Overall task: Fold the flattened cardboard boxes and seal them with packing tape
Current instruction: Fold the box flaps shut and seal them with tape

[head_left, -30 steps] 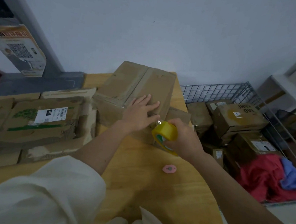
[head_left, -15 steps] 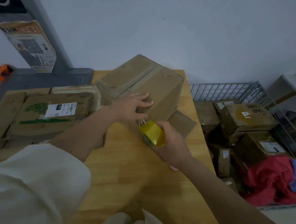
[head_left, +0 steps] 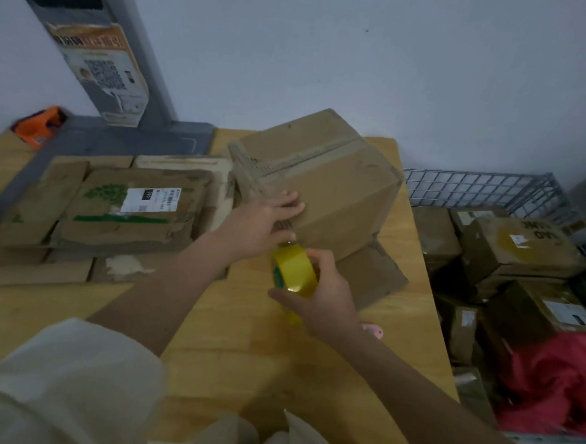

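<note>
Fingers (head_left: 287, 201) of the left hand (head_left: 261, 220) lie straight and together, pressing on the folded box (head_left: 324, 186) at the wooden table's (head_left: 229, 348) far end. Right hand (head_left: 318, 292) is curled around the yellow tape roll (head_left: 294, 270) just in front of the box. Flattened boxes (head_left: 114, 211) sit left of it.

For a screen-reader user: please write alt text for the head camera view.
A person's left hand presses flat on a folded cardboard box on a wooden table while the right hand holds a yellow tape roll at its near edge. Flattened boxes lie left; a wire basket of parcels stands right.
</note>
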